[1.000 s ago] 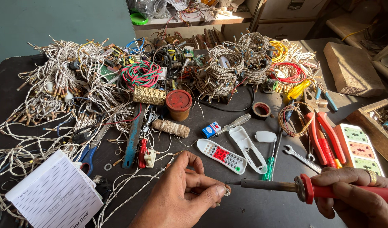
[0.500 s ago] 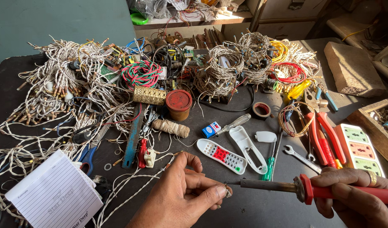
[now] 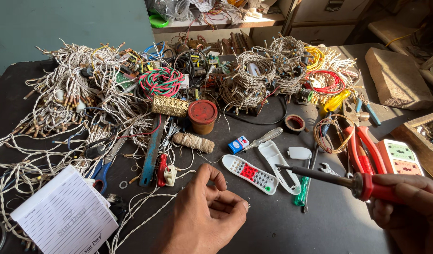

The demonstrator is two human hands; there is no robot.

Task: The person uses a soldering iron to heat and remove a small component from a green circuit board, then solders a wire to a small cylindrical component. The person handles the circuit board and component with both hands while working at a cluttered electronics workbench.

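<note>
My left hand (image 3: 204,218) rests low at the centre of the dark table (image 3: 282,230), thumb and forefinger pinched on a tiny metal part (image 3: 245,205). My right hand (image 3: 409,209) at the lower right grips the red handle of a soldering iron (image 3: 369,186). Its dark shaft points left, and the tip hangs above an opened white remote shell (image 3: 278,162), up and right of my left fingertips. A white remote front with red buttons (image 3: 250,173) lies just beyond my left hand.
Tangled wire bundles (image 3: 80,103) fill the back and left. Nearby lie a lined notepad (image 3: 66,218), twine spool (image 3: 194,142), red-lidded jar (image 3: 202,115), tape roll (image 3: 294,123), green screwdriver (image 3: 300,194), red pliers (image 3: 360,149), white power strip (image 3: 399,155) and a brick (image 3: 395,77).
The soldering iron's tip has lifted away from my left fingertips, up and to the right. My left hand has stayed pinched in place.
</note>
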